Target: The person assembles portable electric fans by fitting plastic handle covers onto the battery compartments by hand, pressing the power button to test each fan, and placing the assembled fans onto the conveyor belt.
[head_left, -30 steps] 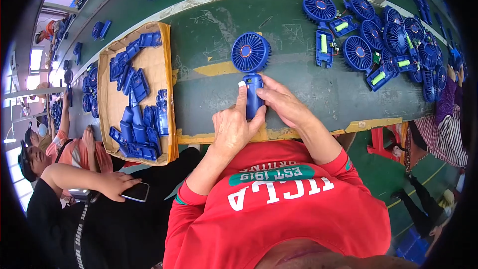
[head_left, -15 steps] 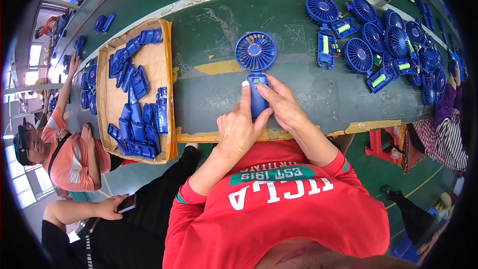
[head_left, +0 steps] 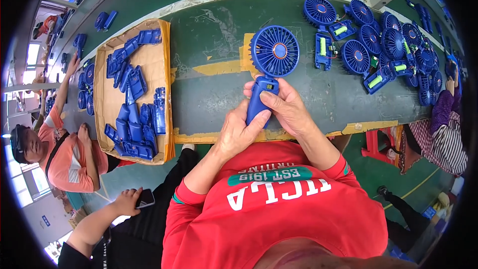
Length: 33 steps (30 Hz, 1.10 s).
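Both my hands hold a blue handheld fan point(head_left: 275, 51), tilted with its round head up and to the right, above the table's near part. My left hand point(head_left: 236, 128) is closed round the lower end of the handle. My right hand point(head_left: 288, 105) grips the handle higher up, its thumb pressed on the front just below a small lit display; fingertips show on the handle's far side. The head's grille has an orange ring round its centre.
A cardboard tray point(head_left: 168, 77) with several blue casing parts stands to the left. At the right lies a pile of blue fans point(head_left: 394, 44), some open with green batteries point(head_left: 323, 47). A person point(head_left: 72, 152) sits at the left; another person's hand holds a phone point(head_left: 145, 198) below.
The fan has come up nearer and tilted to the right. My left index finger has left the front, and my hands now wrap round the handle. The hand with the phone has shifted right.
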Tool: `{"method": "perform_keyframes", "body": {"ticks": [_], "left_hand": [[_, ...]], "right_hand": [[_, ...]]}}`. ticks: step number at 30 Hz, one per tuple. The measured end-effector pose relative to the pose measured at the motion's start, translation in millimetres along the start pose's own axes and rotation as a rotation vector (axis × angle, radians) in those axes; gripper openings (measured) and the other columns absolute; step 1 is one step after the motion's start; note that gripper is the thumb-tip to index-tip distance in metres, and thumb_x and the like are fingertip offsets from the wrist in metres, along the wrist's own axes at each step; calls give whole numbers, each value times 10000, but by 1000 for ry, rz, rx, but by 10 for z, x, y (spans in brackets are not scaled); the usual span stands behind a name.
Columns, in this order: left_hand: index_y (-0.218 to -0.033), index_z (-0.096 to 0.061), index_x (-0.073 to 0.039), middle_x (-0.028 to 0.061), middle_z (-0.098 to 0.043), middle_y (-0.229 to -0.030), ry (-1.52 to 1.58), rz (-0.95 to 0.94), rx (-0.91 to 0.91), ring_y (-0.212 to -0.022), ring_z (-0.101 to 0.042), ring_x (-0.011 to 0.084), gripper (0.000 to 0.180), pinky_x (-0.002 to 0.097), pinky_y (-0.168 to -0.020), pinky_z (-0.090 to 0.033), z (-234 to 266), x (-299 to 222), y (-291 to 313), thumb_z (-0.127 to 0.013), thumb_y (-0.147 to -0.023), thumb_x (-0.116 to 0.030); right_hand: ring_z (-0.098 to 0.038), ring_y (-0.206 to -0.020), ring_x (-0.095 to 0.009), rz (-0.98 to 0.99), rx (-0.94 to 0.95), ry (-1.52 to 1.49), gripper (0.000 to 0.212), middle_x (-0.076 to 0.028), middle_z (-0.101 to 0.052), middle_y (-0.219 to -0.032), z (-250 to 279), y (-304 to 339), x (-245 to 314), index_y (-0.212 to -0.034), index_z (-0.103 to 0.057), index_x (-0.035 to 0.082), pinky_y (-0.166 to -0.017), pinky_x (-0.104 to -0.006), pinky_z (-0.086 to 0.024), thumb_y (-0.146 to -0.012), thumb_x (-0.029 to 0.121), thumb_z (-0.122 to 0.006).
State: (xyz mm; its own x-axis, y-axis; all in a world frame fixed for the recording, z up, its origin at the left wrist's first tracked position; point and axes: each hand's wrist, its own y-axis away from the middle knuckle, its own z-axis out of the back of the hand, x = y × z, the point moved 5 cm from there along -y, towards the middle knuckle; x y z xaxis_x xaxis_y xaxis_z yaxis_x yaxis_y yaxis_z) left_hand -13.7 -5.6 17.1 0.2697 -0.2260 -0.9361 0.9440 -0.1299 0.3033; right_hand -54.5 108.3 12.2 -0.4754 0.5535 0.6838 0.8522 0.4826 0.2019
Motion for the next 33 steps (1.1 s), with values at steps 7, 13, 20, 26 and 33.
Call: {"method": "perform_keyframes", "body": {"ticks": [7,13,20,26,33], "left_hand": [[-963,-526,74,207,-621,-715,-243,-223,-80,-662,-647,330,360,376,-588,-501,-41,-141,-1,-590,-839,-258],[-949,-551,4,74,-633,-768,158,2,78,-586,-588,113,300,233,-546,-467,-74,86,-99,-542,-895,-290],[-1035,-544,22,84,-634,-801,322,63,191,-624,-588,108,317,238,-574,-492,128,18,-252,-566,-886,-256],[-982,-576,8,89,-641,-765,197,-74,-94,-572,-577,104,289,232,-527,-479,989,-483,-838,-593,-859,-253],[-1016,-594,-31,208,-636,-916,-934,-297,-725,-836,-612,386,432,445,-734,-466,2614,-894,-1964,-573,-824,-417]], "right_hand": [[-582,-980,-209,31,-47,-105,366,-143,-580,-1073,12,55,11,-1155,-468,14,-883,-348,-463,-834,107,-618],[-586,-964,-188,37,-130,14,340,-138,-587,-1065,73,-17,-17,-1134,-477,12,-843,-327,-484,-841,114,-615],[-552,-1014,-155,-23,-90,170,378,-98,-566,-1107,135,-158,-45,-1179,-458,12,-857,-312,-471,-882,206,-589],[-582,-952,-156,-15,-84,365,322,-112,-585,-1095,384,-277,-84,-1187,-465,3,-840,-309,-477,-928,189,-515],[-650,-712,-146,296,-204,881,182,-89,-657,-857,598,-369,-68,-1038,-554,28,-647,-299,-517,-913,147,-497]]}}
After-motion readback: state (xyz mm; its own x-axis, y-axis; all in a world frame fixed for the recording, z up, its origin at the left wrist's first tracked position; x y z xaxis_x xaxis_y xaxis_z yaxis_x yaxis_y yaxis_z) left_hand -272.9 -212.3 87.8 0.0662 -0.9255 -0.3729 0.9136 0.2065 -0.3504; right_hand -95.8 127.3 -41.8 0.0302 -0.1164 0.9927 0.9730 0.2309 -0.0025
